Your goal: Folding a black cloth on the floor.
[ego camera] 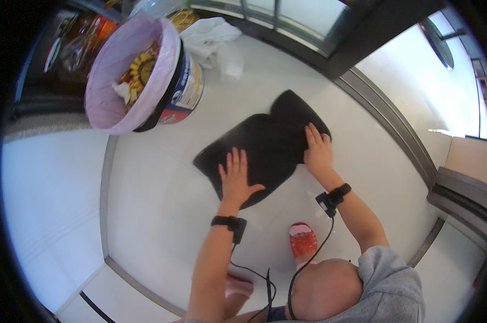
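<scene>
A black soft-looking mat or folded cloth (259, 141) lies on the pale floor before me, wide at its left part and pinched in towards a smaller right lobe. My left hand (236, 177) rests palm down on the left part, its fingers spread and the thumb pointing right. At the lower edge of the right lobe is my right hand (320, 151), several fingers laid on the black surface. Its thumb side is at the edge, and whether it pinches the material cannot be told. Each wrist wears a black strap with a small cabled device.
A bin with a lilac liner (170, 52) stands at upper left, holding peels and waste. Behind it lie a white plastic bag (211, 40) and bottles. A dark door frame with a floor track (388, 125) runs along the right. My red shoe (303, 240) is below.
</scene>
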Demonstrator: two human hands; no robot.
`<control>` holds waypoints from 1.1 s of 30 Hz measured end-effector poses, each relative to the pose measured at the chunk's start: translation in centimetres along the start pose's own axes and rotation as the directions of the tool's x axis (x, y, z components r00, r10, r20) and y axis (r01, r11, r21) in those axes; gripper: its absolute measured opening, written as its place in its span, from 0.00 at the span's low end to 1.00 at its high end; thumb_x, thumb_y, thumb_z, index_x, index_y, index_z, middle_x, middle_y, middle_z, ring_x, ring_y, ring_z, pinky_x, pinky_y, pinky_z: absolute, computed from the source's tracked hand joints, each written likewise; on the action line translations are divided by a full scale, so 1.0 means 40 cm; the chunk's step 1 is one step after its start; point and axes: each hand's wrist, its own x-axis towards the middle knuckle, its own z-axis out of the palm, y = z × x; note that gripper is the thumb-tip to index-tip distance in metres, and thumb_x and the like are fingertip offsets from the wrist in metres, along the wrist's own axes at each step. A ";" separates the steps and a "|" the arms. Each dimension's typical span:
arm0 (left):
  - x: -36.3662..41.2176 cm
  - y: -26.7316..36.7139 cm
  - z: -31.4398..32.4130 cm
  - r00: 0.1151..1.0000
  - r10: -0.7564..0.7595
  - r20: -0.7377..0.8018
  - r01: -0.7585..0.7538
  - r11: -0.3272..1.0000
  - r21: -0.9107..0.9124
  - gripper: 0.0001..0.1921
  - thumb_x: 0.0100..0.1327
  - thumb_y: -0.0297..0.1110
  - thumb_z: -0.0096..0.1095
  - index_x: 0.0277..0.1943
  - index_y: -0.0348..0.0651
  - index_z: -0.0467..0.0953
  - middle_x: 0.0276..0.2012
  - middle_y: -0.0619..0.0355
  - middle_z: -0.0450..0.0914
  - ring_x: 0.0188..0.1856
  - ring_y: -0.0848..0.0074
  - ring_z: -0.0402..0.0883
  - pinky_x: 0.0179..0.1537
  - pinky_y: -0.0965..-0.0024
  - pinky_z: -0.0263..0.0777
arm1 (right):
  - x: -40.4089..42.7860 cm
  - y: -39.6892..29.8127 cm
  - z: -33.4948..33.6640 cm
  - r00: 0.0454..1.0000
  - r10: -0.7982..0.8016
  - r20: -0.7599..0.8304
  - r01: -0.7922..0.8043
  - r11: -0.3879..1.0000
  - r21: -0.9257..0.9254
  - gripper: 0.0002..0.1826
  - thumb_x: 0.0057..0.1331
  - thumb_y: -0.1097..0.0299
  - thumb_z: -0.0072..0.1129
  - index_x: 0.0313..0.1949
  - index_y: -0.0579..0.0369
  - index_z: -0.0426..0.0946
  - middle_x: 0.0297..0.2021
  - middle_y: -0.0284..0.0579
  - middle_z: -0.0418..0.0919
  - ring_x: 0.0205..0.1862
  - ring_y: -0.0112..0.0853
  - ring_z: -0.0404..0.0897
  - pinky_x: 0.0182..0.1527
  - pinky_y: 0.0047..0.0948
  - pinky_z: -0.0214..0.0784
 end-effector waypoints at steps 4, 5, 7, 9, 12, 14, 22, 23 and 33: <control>0.032 0.098 0.012 0.982 0.183 0.037 -0.183 0.983 -0.009 0.61 0.41 0.58 0.73 0.72 0.42 0.42 0.73 0.47 0.40 0.73 0.55 0.41 0.67 0.40 0.35 | -0.146 0.058 -0.053 0.973 0.228 0.042 -0.219 0.964 -0.149 0.32 0.49 0.77 0.55 0.58 0.60 0.67 0.61 0.48 0.65 0.54 0.48 0.67 0.58 0.44 0.60; 0.016 0.111 0.026 0.981 0.189 0.043 -0.189 0.982 -0.010 0.61 0.41 0.58 0.73 0.72 0.42 0.42 0.73 0.47 0.40 0.73 0.55 0.41 0.67 0.40 0.35 | -0.190 0.064 -0.051 0.971 0.236 0.043 -0.227 0.962 -0.150 0.32 0.49 0.77 0.55 0.58 0.60 0.67 0.61 0.48 0.65 0.54 0.48 0.67 0.58 0.44 0.60; -0.024 0.136 0.064 0.977 0.206 -0.052 -0.209 0.974 -0.083 0.58 0.43 0.56 0.72 0.72 0.43 0.45 0.72 0.50 0.44 0.72 0.57 0.45 0.67 0.41 0.38 | -0.263 0.076 -0.042 1.000 -0.008 -0.002 0.008 0.981 -0.195 0.29 0.49 0.78 0.53 0.55 0.61 0.68 0.59 0.54 0.66 0.60 0.49 0.64 0.61 0.50 0.55; -0.089 0.125 0.096 0.981 0.186 -0.062 -0.192 0.976 -0.104 0.56 0.44 0.57 0.71 0.72 0.44 0.46 0.72 0.50 0.44 0.72 0.57 0.46 0.67 0.40 0.37 | -0.282 0.051 -0.025 0.999 -0.047 0.004 0.047 0.991 -0.129 0.28 0.49 0.79 0.53 0.54 0.62 0.68 0.58 0.56 0.66 0.62 0.51 0.62 0.63 0.50 0.54; -0.181 0.105 0.137 0.991 0.134 0.032 -0.129 0.986 -0.109 0.58 0.46 0.59 0.69 0.72 0.41 0.43 0.73 0.48 0.40 0.74 0.56 0.40 0.68 0.42 0.31 | -0.236 -0.003 -0.003 0.996 -0.081 0.040 0.077 0.992 0.101 0.28 0.49 0.78 0.55 0.53 0.62 0.68 0.58 0.60 0.64 0.65 0.54 0.58 0.65 0.50 0.51; -0.230 0.068 0.152 0.999 -0.045 0.007 0.046 0.993 -0.110 0.61 0.45 0.61 0.70 0.72 0.36 0.40 0.73 0.45 0.38 0.74 0.55 0.39 0.68 0.42 0.31 | -0.168 -0.071 0.017 0.986 -0.141 0.089 0.111 0.953 0.281 0.31 0.48 0.75 0.58 0.55 0.63 0.66 0.59 0.62 0.62 0.66 0.56 0.56 0.66 0.51 0.49; -0.093 -0.061 0.046 0.961 -0.256 -0.107 0.248 0.965 -0.084 0.65 0.43 0.65 0.69 0.72 0.35 0.35 0.73 0.44 0.36 0.74 0.54 0.36 0.67 0.39 0.35 | 0.190 -0.215 0.114 0.875 -0.469 0.123 0.452 0.881 0.143 0.35 0.57 0.62 0.57 0.63 0.61 0.60 0.65 0.62 0.56 0.69 0.53 0.51 0.69 0.50 0.43; -0.058 -0.094 0.027 0.960 -0.238 -0.147 0.230 0.971 -0.070 0.65 0.42 0.65 0.69 0.72 0.37 0.35 0.73 0.45 0.36 0.74 0.54 0.36 0.67 0.39 0.36 | 0.239 -0.230 0.120 0.873 -0.470 0.126 0.463 0.882 0.087 0.34 0.60 0.60 0.55 0.63 0.61 0.60 0.64 0.62 0.57 0.69 0.53 0.51 0.69 0.50 0.42; 0.197 -0.040 -0.080 0.993 -0.044 -0.108 0.036 0.997 -0.074 0.63 0.42 0.59 0.73 0.73 0.44 0.37 0.73 0.48 0.37 0.74 0.55 0.37 0.66 0.38 0.37 | 0.287 0.070 0.053 0.990 -0.139 -0.036 0.140 0.989 0.042 0.35 0.64 0.50 0.52 0.63 0.60 0.60 0.64 0.61 0.59 0.68 0.52 0.53 0.67 0.48 0.45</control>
